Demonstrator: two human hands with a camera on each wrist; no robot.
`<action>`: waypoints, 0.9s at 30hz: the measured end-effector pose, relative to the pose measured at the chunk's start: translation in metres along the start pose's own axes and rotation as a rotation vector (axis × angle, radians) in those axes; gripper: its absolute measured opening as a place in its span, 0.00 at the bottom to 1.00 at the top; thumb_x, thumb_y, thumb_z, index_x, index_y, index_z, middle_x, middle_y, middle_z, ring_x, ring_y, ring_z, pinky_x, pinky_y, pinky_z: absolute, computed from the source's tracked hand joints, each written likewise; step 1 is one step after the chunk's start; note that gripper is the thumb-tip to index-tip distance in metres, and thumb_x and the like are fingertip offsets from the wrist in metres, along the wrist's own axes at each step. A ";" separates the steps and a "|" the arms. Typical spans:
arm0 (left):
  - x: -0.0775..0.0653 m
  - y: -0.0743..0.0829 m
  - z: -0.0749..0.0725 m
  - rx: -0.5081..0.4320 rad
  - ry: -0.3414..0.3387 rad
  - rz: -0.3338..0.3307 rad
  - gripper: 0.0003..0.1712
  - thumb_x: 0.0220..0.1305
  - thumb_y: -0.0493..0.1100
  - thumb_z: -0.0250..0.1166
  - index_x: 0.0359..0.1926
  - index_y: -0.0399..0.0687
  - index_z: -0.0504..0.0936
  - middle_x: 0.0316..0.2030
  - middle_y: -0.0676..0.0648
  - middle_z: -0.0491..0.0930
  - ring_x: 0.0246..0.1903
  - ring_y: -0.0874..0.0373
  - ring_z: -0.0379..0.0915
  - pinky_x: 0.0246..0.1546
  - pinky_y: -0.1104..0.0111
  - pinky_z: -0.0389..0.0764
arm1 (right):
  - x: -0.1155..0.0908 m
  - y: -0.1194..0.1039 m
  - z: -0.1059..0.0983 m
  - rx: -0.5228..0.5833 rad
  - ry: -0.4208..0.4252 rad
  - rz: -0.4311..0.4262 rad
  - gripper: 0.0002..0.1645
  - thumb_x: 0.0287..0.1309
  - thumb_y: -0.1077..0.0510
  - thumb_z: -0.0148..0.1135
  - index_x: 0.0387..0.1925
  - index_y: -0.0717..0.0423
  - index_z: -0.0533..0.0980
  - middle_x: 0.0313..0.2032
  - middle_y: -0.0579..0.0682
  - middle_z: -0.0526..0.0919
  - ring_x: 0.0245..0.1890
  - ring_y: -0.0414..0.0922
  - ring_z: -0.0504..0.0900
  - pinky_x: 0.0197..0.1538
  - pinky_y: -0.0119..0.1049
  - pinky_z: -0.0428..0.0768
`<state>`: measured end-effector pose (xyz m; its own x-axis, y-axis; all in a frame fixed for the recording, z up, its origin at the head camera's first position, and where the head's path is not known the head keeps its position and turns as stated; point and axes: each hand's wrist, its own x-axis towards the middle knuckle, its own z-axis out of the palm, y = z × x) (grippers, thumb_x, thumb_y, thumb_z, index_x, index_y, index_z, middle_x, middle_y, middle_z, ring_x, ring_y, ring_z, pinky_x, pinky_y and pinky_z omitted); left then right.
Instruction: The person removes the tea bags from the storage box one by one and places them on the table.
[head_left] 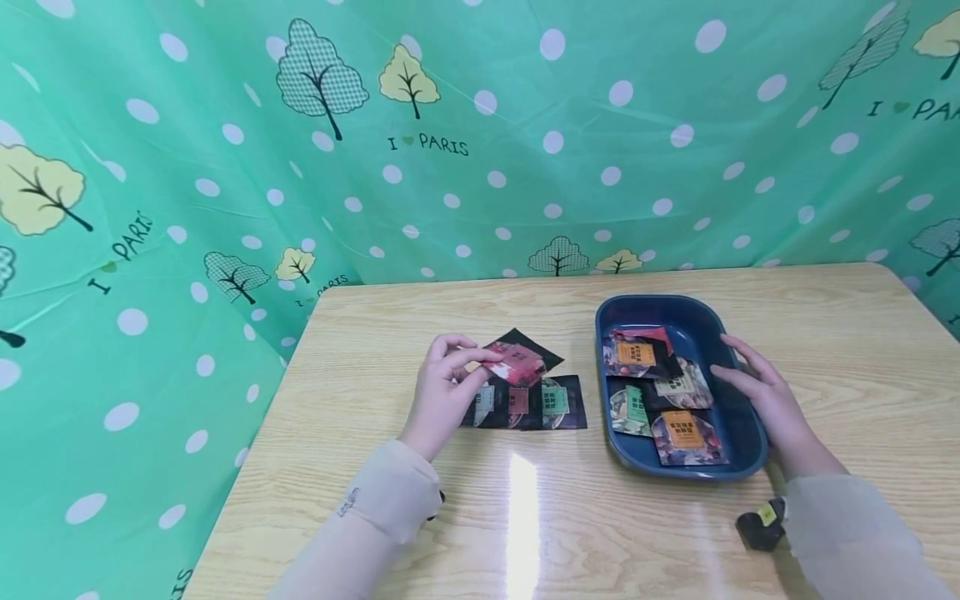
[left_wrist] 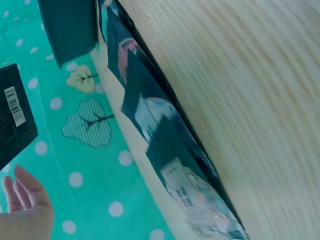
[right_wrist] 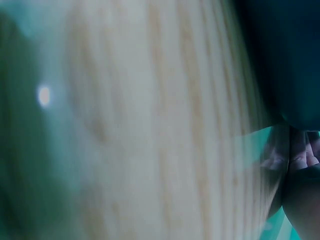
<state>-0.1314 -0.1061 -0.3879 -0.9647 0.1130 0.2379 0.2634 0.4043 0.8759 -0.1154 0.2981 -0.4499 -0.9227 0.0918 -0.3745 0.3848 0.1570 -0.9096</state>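
Observation:
My left hand [head_left: 450, 383] pinches the corner of a pink-and-black sachet [head_left: 519, 364] above a row of dark sachets. The held sachet's black back with a barcode [left_wrist: 15, 107] shows in the left wrist view. Below it, the row includes a green-labelled sachet [head_left: 555, 402], a red-labelled sachet [head_left: 518, 402] and a pale-labelled sachet [left_wrist: 185, 192], overlapping on the table. My right hand [head_left: 776, 408] holds the right side of a navy plastic basin [head_left: 738, 442], finger and thumb at its rim. Several sachets lie inside, among them an orange-labelled sachet [head_left: 686, 437].
The wooden table [head_left: 360, 333] runs back to a green curtain [head_left: 450, 192] printed with trees and dots. A small black object [head_left: 759, 529] with a yellow-green mark sits beside the right sleeve. Light glares off the table's front half.

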 end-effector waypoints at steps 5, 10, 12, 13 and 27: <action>0.000 -0.006 -0.006 -0.071 0.015 -0.069 0.11 0.63 0.30 0.63 0.40 0.46 0.89 0.42 0.46 0.79 0.39 0.60 0.73 0.39 0.75 0.77 | -0.002 0.000 0.000 0.007 0.003 0.003 0.39 0.70 0.36 0.50 0.74 0.18 0.45 0.78 0.53 0.24 0.76 0.66 0.38 0.72 0.67 0.50; 0.000 -0.015 -0.012 -0.148 0.000 -0.160 0.12 0.65 0.31 0.61 0.45 0.43 0.87 0.48 0.45 0.84 0.41 0.61 0.79 0.40 0.75 0.82 | -0.002 0.000 0.001 0.005 0.004 -0.010 0.39 0.70 0.37 0.50 0.75 0.19 0.45 0.78 0.52 0.24 0.77 0.65 0.35 0.72 0.68 0.48; 0.001 -0.017 -0.015 -0.177 -0.005 -0.204 0.13 0.65 0.31 0.60 0.47 0.42 0.86 0.50 0.43 0.83 0.40 0.62 0.79 0.40 0.74 0.82 | -0.001 0.000 0.001 0.008 0.004 -0.015 0.39 0.70 0.37 0.50 0.75 0.20 0.45 0.78 0.52 0.25 0.77 0.65 0.35 0.72 0.68 0.48; 0.001 -0.018 -0.016 -0.192 -0.009 -0.217 0.14 0.65 0.31 0.60 0.49 0.41 0.85 0.50 0.42 0.83 0.41 0.62 0.79 0.41 0.74 0.82 | -0.001 0.000 0.001 0.010 0.004 -0.017 0.39 0.71 0.38 0.50 0.75 0.20 0.45 0.78 0.53 0.25 0.76 0.66 0.36 0.72 0.68 0.49; 0.007 -0.025 -0.036 -0.213 0.043 -0.355 0.16 0.63 0.36 0.66 0.53 0.42 0.81 0.45 0.44 0.79 0.39 0.64 0.80 0.41 0.72 0.83 | -0.001 0.000 0.001 0.018 0.008 -0.013 0.39 0.70 0.37 0.51 0.75 0.19 0.46 0.77 0.49 0.22 0.77 0.61 0.26 0.73 0.68 0.44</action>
<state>-0.1446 -0.1486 -0.3929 -0.9959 -0.0399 -0.0813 -0.0880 0.2134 0.9730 -0.1142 0.2973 -0.4495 -0.9273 0.0982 -0.3612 0.3722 0.1408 -0.9174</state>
